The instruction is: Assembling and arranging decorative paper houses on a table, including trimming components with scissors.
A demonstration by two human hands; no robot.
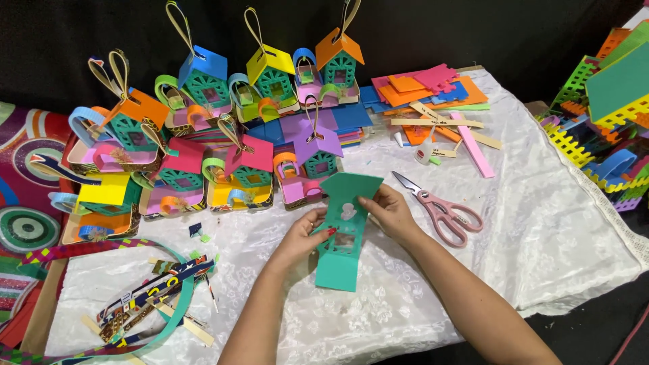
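Note:
Both my hands hold a teal foam cut-out (343, 260) with window openings, flat over the white cloth (541, 243). My left hand (304, 236) pinches its left edge at mid height, thumb on top. My right hand (390, 211) grips its upper right edge near the folded top flap. Just behind the piece stand several finished small foam houses (250, 169) with coloured roofs and loop handles.
Pink-handled scissors (443, 211) lie open right of my right hand. Foam sheets and paper strips (433, 101) are stacked at the back. Coloured lattice foam pieces (602, 128) are piled at the right edge. Loose strips and bands (155, 297) lie at front left.

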